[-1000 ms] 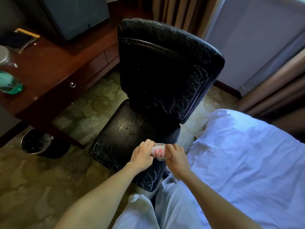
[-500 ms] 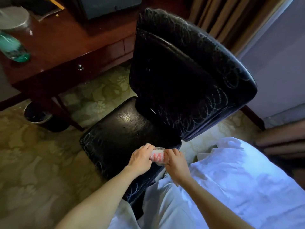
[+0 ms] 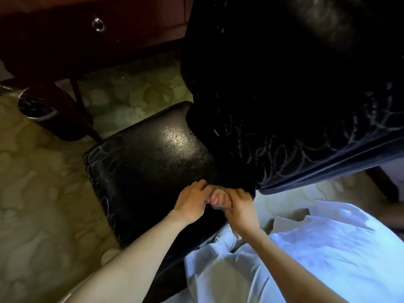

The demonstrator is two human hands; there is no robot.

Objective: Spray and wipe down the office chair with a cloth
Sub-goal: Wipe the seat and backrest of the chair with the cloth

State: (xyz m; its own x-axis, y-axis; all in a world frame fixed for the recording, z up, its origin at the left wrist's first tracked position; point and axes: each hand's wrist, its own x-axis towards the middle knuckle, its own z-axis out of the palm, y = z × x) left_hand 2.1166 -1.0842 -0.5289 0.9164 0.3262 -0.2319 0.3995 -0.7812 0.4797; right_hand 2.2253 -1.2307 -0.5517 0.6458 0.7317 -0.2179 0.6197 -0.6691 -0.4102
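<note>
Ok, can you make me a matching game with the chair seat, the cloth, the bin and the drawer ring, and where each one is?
Things:
1 chair seat
2 cloth
3 bin
4 drawer ring

Places:
A on the front of the desk
B pinched between the left hand and right hand
C standing beside the desk leg
D black and shiny, beneath both hands

Pairs: 1-D, 2-B, 3-C, 4-A

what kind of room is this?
Likely a hotel room or bedroom: white bedding, a dark wooden desk with a ring-pull drawer, patterned carpet, and a bin by the desk.
</note>
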